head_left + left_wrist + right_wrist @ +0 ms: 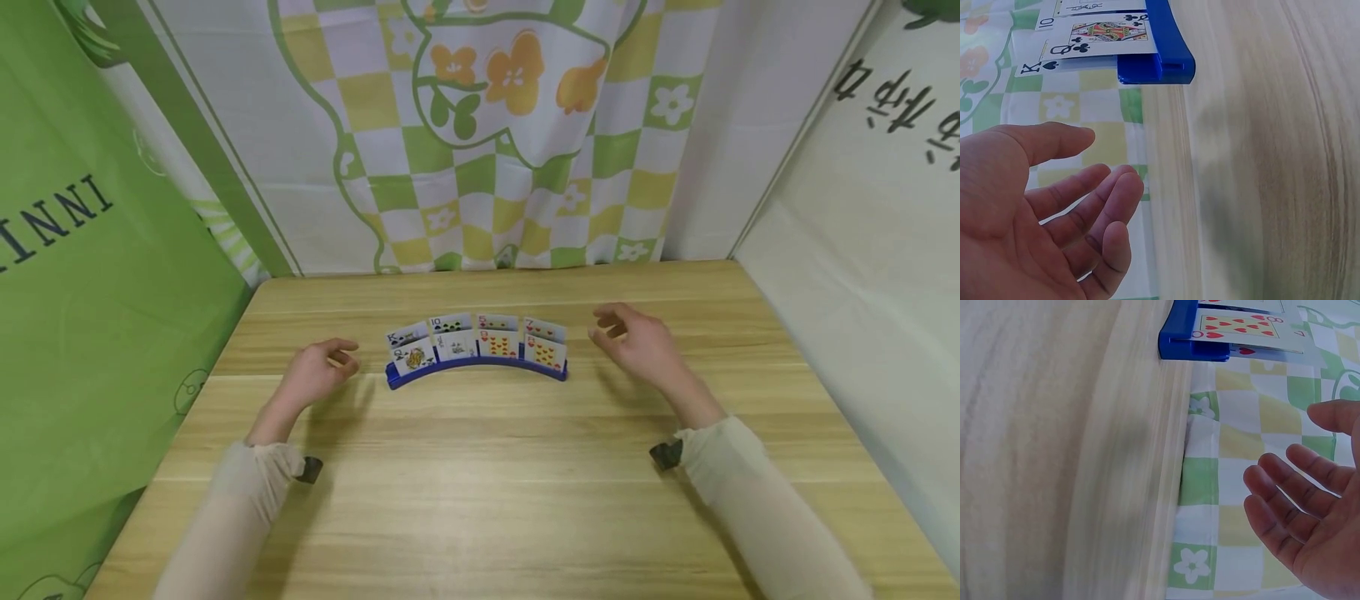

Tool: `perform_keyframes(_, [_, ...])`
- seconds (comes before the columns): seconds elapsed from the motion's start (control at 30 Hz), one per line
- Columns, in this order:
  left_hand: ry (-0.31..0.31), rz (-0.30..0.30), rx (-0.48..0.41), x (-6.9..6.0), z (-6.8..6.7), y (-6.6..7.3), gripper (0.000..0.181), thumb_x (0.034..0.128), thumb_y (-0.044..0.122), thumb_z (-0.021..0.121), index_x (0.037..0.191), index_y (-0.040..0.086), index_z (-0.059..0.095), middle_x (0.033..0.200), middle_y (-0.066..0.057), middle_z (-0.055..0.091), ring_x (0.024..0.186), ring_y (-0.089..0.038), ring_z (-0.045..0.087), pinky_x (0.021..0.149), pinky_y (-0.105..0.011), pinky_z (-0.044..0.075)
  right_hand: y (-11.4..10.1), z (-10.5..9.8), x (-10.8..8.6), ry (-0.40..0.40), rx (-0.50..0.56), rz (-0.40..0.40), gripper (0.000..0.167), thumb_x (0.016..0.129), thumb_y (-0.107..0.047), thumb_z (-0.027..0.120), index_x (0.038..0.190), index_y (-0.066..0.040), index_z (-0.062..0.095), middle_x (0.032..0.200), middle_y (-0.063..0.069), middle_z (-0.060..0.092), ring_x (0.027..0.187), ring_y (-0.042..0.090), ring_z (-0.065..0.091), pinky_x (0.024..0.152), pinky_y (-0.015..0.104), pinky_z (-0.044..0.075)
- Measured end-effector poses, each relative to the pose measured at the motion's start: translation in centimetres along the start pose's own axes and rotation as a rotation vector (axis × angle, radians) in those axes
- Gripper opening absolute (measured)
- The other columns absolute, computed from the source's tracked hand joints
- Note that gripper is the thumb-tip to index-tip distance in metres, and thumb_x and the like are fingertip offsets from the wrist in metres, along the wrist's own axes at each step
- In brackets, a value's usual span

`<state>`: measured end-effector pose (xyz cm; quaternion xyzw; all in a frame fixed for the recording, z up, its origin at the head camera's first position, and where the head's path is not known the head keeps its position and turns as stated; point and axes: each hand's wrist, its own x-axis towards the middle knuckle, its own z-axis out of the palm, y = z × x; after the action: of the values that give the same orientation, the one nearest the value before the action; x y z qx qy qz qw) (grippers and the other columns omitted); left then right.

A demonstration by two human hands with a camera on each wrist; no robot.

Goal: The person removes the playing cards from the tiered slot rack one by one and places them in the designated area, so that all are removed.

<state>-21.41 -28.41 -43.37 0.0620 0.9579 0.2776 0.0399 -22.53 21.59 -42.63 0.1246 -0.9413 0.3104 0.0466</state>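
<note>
A curved blue card holder (pixel 477 362) stands on the table with playing cards in two rows. The front row shows a queen of clubs (pixel 414 358) at the left end and an eight of hearts (pixel 545 353) at the right end; behind them stand a king (pixel 407 335) and a seven (pixel 545 328). My left hand (pixel 317 375) hovers left of the holder, fingers loosely bent, touching nothing. To the holder's right, my right hand (pixel 637 343) is raised with relaxed fingers and holds nothing. Both wrist views show the palms empty beside the holder's ends.
The wooden table (pixel 480 475) extends in front of the holder. A checked, flowered curtain (pixel 510 200) hangs behind its far edge, a green cloth (pixel 97 333) at the left and a white cloth (pixel 862 275) with dark writing at the right.
</note>
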Motion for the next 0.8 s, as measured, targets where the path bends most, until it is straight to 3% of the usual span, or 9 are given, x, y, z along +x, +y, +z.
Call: perform_keyframes(0.8, [-0.058, 0.001, -0.078, 0.0, 1.5, -0.2, 0.041, 0.0963, 0.021, 0.064, 0.132, 0.000, 0.060, 0.111, -0.020, 0.072, 0.097, -0.033, 0.070, 0.069, -0.029, 0.053, -0.5, 1.0, -1.4, 0.032, 0.065, -0.024, 0.031, 0.097, -0.024, 0.062, 0.121, -0.004, 0.063, 0.107, 0.014, 0.073, 0.093, 0.031, 0.070, 0.082, 0.049, 0.056])
